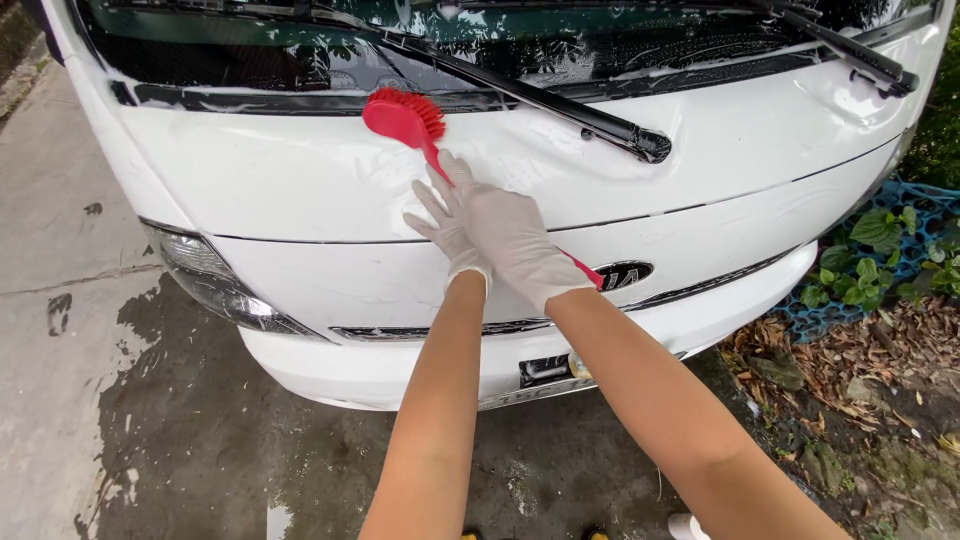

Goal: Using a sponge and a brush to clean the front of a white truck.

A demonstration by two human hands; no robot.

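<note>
A red long-handled brush (pixel 405 117) rests with its bristle head on the white front panel of a vehicle (pixel 300 180), just below the soapy windscreen. My right hand (pixel 515 240), in a white glove, is closed around the brush handle, whose red end pokes out below my wrist. My left hand (pixel 447 232), also gloved, lies against the right hand with its fingers spread, touching the handle area. Both forearms are bare.
Two black wiper arms (pixel 560 105) cross the wet windscreen. A headlight (pixel 215 280) sits at the left, and the bumper (pixel 380 370) with a plate is below. Wet concrete (pixel 180 440) lies underneath; dry leaves, green plants and a blue mat (pixel 890 270) are at the right.
</note>
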